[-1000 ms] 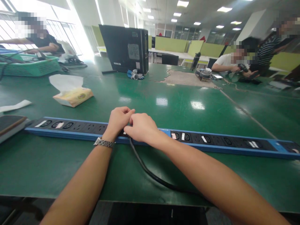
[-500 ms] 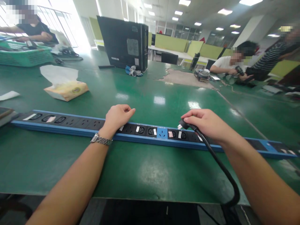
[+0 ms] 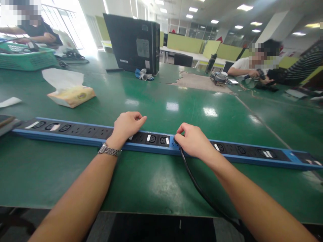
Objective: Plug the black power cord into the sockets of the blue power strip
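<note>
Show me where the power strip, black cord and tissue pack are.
Power strip (image 3: 164, 140): head view, a socket near its middle.
Black cord (image 3: 196, 186): head view, partway along its length.
Tissue pack (image 3: 74, 96): head view, its yellowish wrapper.

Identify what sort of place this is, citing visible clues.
Probably an electronics workshop within an office: a long blue-and-black power strip and boxy black computer tower on a glossy green table, with yellow-green partitions behind.

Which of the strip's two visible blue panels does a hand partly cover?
The left blue panel: the right hand partly covers it; the right blue panel touches neither hand.
</note>
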Motion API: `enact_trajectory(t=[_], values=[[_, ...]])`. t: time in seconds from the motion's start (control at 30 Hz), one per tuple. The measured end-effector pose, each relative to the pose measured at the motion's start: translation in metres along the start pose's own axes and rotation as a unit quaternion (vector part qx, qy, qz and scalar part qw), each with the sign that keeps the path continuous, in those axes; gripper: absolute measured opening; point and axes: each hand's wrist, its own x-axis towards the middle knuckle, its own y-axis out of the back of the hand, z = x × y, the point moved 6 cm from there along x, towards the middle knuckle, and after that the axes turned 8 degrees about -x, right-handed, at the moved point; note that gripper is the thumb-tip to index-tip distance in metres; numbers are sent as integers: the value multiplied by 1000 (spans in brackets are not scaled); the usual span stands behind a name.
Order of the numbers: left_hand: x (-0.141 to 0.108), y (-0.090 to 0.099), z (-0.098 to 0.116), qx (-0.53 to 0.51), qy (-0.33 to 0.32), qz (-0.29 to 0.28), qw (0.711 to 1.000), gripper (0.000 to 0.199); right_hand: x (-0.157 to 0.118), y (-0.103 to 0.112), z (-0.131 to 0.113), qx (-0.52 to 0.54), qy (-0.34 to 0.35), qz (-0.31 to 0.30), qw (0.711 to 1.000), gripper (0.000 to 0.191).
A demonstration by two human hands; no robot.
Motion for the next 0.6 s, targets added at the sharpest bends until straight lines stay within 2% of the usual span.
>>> enact_trajectory(t=[0.13, 0.3, 0.47, 0.6], values=[[-6, -4, 10, 32, -28, -4, 999, 37, -2, -1, -4, -5, 0, -19, 1000, 18], [-20, -15, 35, 55, -92, -12, 994, 34, 4, -6, -12, -69, -5, -39, 997, 24], [-33, -32, 60, 35, -188, -65, 979, 33, -1, -13, -23, -129, -3, -26, 991, 32], [-38, -44, 64, 43, -232, -125, 964, 37, -9, -11, -22, -102, 14, -1, 995, 30]])
